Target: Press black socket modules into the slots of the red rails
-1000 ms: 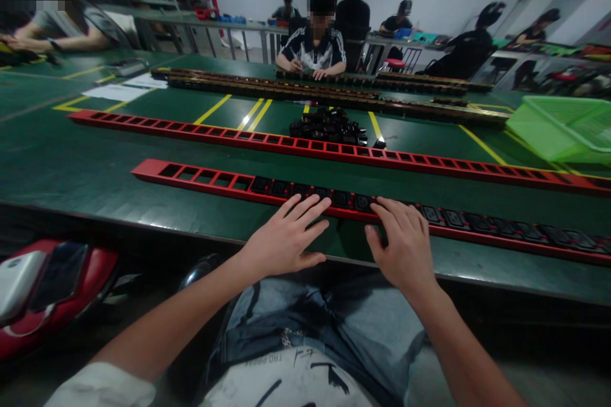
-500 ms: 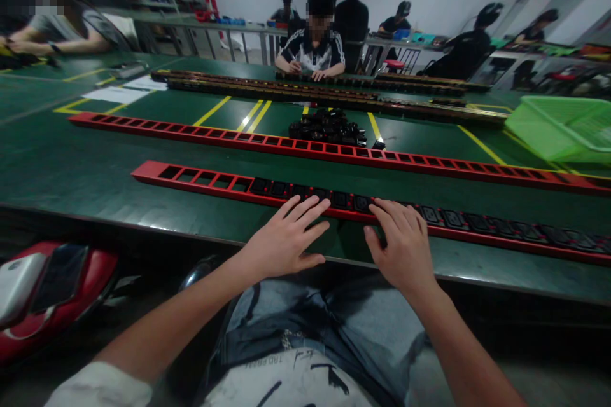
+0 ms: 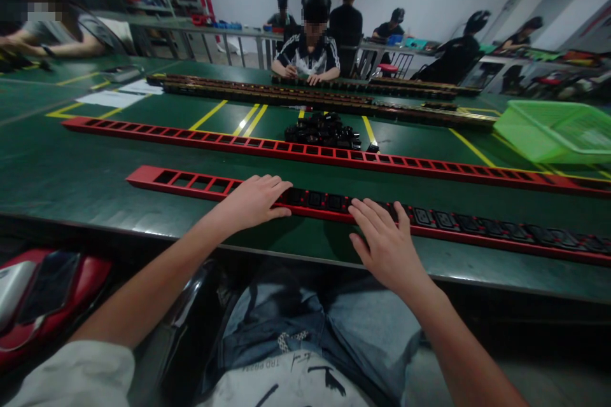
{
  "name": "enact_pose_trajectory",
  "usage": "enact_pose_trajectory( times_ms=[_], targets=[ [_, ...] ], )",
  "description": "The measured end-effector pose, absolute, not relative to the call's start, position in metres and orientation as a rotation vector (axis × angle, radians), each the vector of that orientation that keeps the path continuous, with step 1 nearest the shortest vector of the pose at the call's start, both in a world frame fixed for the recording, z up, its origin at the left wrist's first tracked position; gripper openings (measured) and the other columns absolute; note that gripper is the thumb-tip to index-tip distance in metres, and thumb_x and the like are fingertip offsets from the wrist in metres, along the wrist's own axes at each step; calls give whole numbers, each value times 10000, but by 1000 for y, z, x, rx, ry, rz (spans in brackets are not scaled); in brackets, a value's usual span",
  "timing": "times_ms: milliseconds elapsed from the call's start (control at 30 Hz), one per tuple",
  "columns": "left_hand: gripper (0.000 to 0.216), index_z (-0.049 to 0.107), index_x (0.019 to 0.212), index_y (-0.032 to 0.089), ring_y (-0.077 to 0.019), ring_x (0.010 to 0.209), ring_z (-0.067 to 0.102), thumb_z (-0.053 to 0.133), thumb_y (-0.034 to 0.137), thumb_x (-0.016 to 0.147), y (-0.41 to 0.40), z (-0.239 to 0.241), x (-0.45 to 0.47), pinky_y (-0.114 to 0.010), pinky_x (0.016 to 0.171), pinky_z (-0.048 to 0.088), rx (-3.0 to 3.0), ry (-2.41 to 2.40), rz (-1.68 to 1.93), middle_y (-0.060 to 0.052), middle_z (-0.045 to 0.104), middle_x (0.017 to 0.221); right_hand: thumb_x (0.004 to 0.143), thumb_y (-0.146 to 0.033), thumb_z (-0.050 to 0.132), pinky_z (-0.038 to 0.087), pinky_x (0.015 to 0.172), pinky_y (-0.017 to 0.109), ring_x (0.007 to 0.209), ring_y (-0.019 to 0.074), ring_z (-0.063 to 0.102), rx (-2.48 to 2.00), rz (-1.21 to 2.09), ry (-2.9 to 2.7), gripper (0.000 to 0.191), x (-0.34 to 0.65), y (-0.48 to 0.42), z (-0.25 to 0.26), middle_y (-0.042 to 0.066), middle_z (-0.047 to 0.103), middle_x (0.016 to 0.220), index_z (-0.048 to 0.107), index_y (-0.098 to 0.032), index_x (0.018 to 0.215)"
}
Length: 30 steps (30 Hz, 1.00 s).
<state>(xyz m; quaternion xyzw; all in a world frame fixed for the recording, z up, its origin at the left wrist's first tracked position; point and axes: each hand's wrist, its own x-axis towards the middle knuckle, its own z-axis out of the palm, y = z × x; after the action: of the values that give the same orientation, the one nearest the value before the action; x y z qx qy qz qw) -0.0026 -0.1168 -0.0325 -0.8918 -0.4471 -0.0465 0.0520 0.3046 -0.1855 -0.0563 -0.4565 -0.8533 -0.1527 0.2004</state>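
Across the table in front of me lies a long red rail [image 3: 147, 177] with a row of square openings. Black socket inserts [image 3: 337, 203] fill its middle and right part, while several openings near the left end hold none. My left hand [image 3: 255, 200] rests over the rail where the inserts begin, fingers stretched out and thumb on the near side. It hides the openings or inserts beneath it. Farther right, my right hand [image 3: 384, 235] is open, its fingertips on the inserts and the rail's near edge. Neither hand has anything lifted in it.
Beyond lies a second red rail [image 3: 229, 141] with unfilled openings, then a heap of black parts [image 3: 322, 130]. Long dark rails [image 3: 267, 95] lie farther back. A green basket [image 3: 529, 133] stands at right, paper sheets [image 3: 107, 99] at left. A person [image 3: 310, 54] sits opposite.
My left hand has moved left along the near rail and now lies over it. My right hand has stayed at nearly the same place on the inserts. The view has shifted slightly.
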Motion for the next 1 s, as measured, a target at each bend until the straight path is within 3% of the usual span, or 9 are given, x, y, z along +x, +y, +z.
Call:
enact_pose_trajectory(
  times_ms=[367, 667, 767, 900, 1000],
  targets=[
    [488, 598, 1248, 150, -268, 1030, 641, 578, 531, 944, -108, -24, -41, -347, 862, 456, -2764, -1333, -68, -112, 668, 1139, 1002, -257, 489, 298, 1176, 565, 1360, 293, 508, -1250, -465, -2408, 415, 304, -181, -51, 128, 560, 1470, 558, -157, 1399],
    [485, 617, 1248, 212, -276, 1075, 647, 530, 549, 910, -126, -19, -151, -404, 950, 457, -2666, -1636, -61, -88, 688, 1183, 985, -249, 512, 326, 1166, 552, 1341, 303, 515, -1146, -451, -2534, 414, 270, -164, -37, 141, 553, 1470, 574, -149, 1381],
    [578, 640, 1208, 210, -284, 1064, 648, 480, 669, 895, -134, -20, -197, -434, 967, 469, -2586, -1755, -138, -88, 698, 1168, 976, -254, 515, 345, 1144, 557, 1308, 313, 541, -1146, -485, -2511, 407, 274, -158, -39, 151, 571, 1446, 583, -141, 1361],
    [875, 625, 1212, 141, -241, 1044, 619, 299, 872, 859, -145, -20, -251, -446, 1009, 491, -2485, -1913, -244, -74, 692, 1148, 975, -316, 521, 379, 1103, 564, 1245, 334, 584, -1157, -521, -2484, 407, 286, -154, -46, 163, 606, 1398, 600, -127, 1326],
    [914, 613, 1217, 95, -244, 1073, 608, 256, 864, 876, -155, -18, -249, -476, 1035, 498, -2410, -1962, -308, -104, 676, 1167, 982, -342, 516, 397, 1081, 554, 1207, 334, 609, -1151, -526, -2447, 419, 289, -154, -51, 168, 636, 1353, 600, -112, 1322]
  ],
)
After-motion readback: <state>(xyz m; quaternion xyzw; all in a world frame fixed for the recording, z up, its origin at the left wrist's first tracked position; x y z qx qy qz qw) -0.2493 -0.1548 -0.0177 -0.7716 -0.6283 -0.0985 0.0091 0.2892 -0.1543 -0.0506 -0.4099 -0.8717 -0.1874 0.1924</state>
